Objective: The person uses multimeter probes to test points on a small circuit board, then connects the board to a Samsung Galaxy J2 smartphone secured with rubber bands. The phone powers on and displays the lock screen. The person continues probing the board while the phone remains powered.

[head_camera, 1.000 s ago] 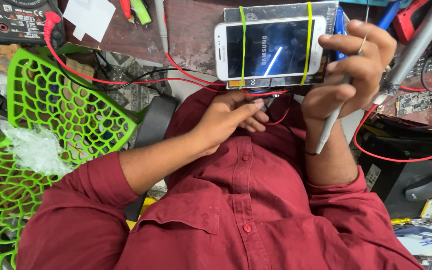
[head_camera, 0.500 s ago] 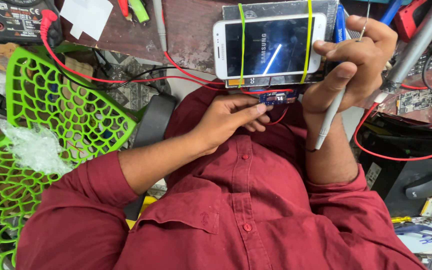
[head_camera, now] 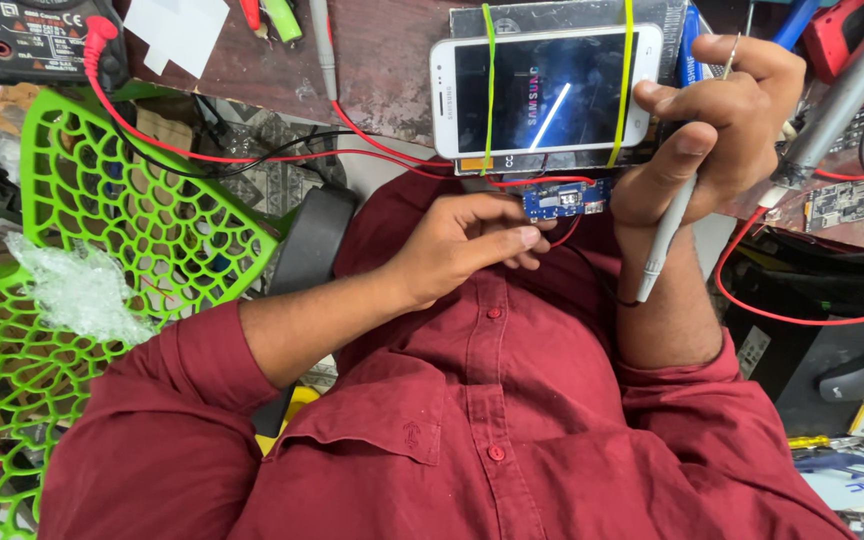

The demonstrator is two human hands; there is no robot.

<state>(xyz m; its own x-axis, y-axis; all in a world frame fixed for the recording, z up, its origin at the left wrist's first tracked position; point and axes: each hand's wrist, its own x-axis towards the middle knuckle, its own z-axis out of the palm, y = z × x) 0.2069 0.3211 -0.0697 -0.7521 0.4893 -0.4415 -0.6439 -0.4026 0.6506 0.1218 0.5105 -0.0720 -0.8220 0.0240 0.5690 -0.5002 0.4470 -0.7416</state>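
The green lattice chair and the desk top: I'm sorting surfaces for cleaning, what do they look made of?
Green lattice chair: likely moulded plastic, glossy, with a uniform cut-out web. Reddish-brown desk top: possibly painted wood or laminate, matt, scuffed with pale wear marks.

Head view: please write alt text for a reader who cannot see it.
Looking down at a person in a red shirt, whose left hand pinches a small blue circuit board wired under a white phone strapped to a pack with yellow bands. The right hand grips the phone's edge and a grey pen-like tool. A green lattice chair stands left.
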